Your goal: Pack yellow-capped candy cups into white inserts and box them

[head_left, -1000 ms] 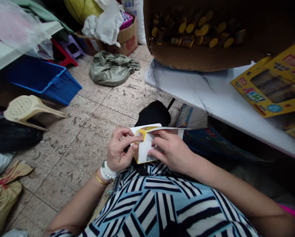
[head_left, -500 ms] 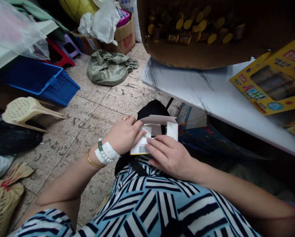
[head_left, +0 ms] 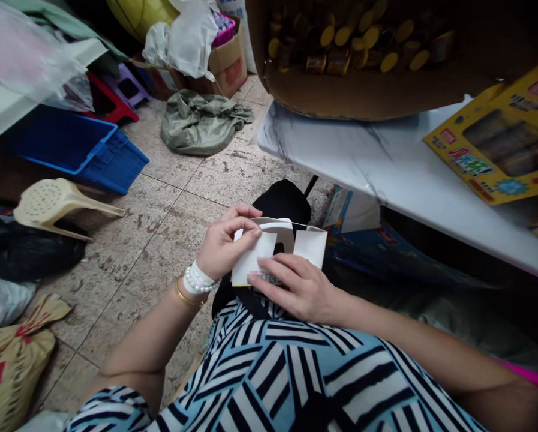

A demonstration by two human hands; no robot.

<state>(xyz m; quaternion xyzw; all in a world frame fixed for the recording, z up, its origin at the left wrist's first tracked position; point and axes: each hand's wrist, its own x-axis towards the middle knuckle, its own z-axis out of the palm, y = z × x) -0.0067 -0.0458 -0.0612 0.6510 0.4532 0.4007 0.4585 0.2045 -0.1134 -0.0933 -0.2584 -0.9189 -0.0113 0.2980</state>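
A small white cardboard carton (head_left: pixel 275 252) with open flaps rests on my lap, barcode side facing me. My left hand (head_left: pixel 226 243) pinches one of its flaps at the left, fingers curled round the edge. My right hand (head_left: pixel 295 288) presses the carton's near face with its fingers laid over the barcode and its thumb under. Bracelets circle my left wrist. A striped dress covers my lap below the carton.
A white marbled table (head_left: pixel 385 174) stands at right with a cardboard box of yellow-capped items (head_left: pixel 363 54) and a yellow window box (head_left: pixel 502 144). A blue crate (head_left: pixel 75 150), a beige stool (head_left: pixel 53 204), sacks and a green cloth (head_left: pixel 201 123) lie on the tiled floor.
The carton has turned from its yellow printed side to its white inside, flaps opened up. My left hand went from the carton's side to pinching a flap; my right hand stayed on the barcode face.
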